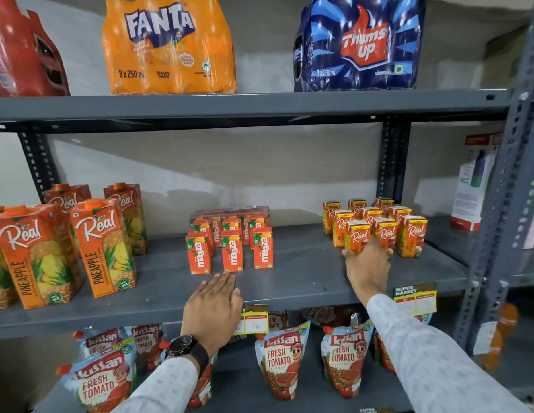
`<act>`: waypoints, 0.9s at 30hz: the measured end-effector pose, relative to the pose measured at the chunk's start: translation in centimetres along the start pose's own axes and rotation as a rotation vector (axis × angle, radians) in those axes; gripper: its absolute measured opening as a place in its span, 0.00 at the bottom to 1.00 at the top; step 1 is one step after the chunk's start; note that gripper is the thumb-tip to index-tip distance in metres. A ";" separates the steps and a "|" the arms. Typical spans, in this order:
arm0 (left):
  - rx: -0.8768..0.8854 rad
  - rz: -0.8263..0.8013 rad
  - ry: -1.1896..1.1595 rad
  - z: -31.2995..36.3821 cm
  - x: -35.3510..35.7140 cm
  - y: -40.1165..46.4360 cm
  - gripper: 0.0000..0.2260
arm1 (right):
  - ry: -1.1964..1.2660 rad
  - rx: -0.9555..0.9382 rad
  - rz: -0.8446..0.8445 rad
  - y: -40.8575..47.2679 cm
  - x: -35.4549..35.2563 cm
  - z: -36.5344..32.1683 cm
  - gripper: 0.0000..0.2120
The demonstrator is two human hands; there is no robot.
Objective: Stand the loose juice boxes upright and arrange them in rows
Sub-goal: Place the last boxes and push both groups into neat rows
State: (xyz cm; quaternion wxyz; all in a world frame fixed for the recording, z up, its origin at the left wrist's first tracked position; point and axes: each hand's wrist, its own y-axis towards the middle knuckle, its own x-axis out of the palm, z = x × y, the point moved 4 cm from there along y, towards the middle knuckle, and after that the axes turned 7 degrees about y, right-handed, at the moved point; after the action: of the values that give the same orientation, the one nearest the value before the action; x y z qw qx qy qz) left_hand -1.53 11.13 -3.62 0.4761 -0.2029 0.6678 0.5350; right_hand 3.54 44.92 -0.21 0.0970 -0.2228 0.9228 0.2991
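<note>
On the grey middle shelf (pixel 304 275) small orange Maaza juice boxes (pixel 232 251) stand upright in rows near the centre, with a wrapped pack (pixel 230 211) lying behind them. To the right, small Real juice boxes (pixel 385 222) stand upright in rows. My right hand (pixel 367 266) reaches to the front-left Real box (pixel 357 235), fingers around its lower part. My left hand (pixel 213 305), with a black watch on the wrist, lies flat and open at the shelf's front edge, just below the Maaza boxes, holding nothing.
Large Real pineapple cartons (pixel 103 248) stand at the shelf's left. Fanta (pixel 167 46) and Thums Up (pixel 361 46) packs sit on the shelf above. Kissan tomato pouches (pixel 282 365) fill the shelf below. A metal upright (pixel 498 219) bounds the right side.
</note>
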 end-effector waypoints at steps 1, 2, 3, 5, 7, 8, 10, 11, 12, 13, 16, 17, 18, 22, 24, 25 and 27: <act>-0.001 0.005 -0.002 0.0 -0.1 0.0 0.33 | 0.003 -0.003 0.004 0.0 -0.1 0.0 0.23; -0.001 0.008 -0.008 0.0 -0.1 -0.1 0.33 | 0.009 -0.005 0.009 -0.1 -0.2 0.0 0.23; -0.001 0.013 -0.014 0.0 -0.1 -0.1 0.33 | 0.016 -0.004 0.015 -0.2 -0.3 -0.1 0.24; -0.001 0.017 -0.024 0.1 -0.2 -0.2 0.33 | 0.040 0.002 0.026 -0.6 -0.8 0.1 0.24; 0.003 0.032 -0.022 0.1 -0.4 -0.1 0.32 | 0.071 -0.008 0.020 -1.1 -1.4 0.4 0.21; 0.001 0.041 -0.020 0.0 -0.4 -0.1 0.30 | 0.088 -0.022 0.006 -1.4 -1.7 0.6 0.18; -0.040 0.067 -0.054 0.1 -0.3 -0.1 0.25 | 0.141 -0.073 -0.051 -2.0 -2.6 1.3 0.14; -0.080 0.093 -0.099 0.2 -0.4 -0.2 0.21 | 0.175 -0.095 -0.086 -2.1 -3.1 1.7 0.14; -0.113 0.125 -0.152 0.8 -0.5 -0.3 0.17 | 0.202 -0.104 -0.124 -2.1 -3.6 2.3 0.15; -0.118 0.144 -0.188 2.0 -0.8 -0.4 0.14 | 0.216 -0.106 -0.158 -1.8 -4.1 2.7 0.17; 0.070 0.098 -0.188 8.9 -1.1 -0.3 0.14 | 0.202 -0.150 -0.137 -0.1 -6.3 3.6 0.16; 0.129 0.101 -0.184 11.3 -1.3 0.0 0.14 | 0.200 -0.170 -0.085 0.7 -7.2 3.8 0.15; 0.156 0.112 -0.187 13.7 -1.6 0.7 0.13 | 0.200 -0.186 -0.028 1.7 -8.3 4.2 0.16; 0.077 -0.005 -0.379 19.3 -1.0 5.8 0.19 | 0.142 -0.122 0.009 6.6 -10.6 6.3 0.24; -0.019 -0.076 -0.507 20.5 0.0 8.5 0.25 | 0.150 0.003 -0.097 9.0 -10.4 7.9 0.33; -0.071 -0.111 -0.589 21.0 0.5 9.8 0.28 | 0.167 0.058 -0.144 10.0 -10.3 8.7 0.37; -0.117 -0.228 -0.777 21.9 1.4 11.4 0.36 | 0.224 0.135 -0.220 11.6 -10.0 10.2 0.39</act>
State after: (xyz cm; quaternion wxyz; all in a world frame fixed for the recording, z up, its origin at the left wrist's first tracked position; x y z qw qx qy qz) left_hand -1.91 35.33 1.71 0.7367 -0.0851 0.3802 0.5527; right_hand 7.35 62.83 0.63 0.0402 -0.3477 0.9157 0.1974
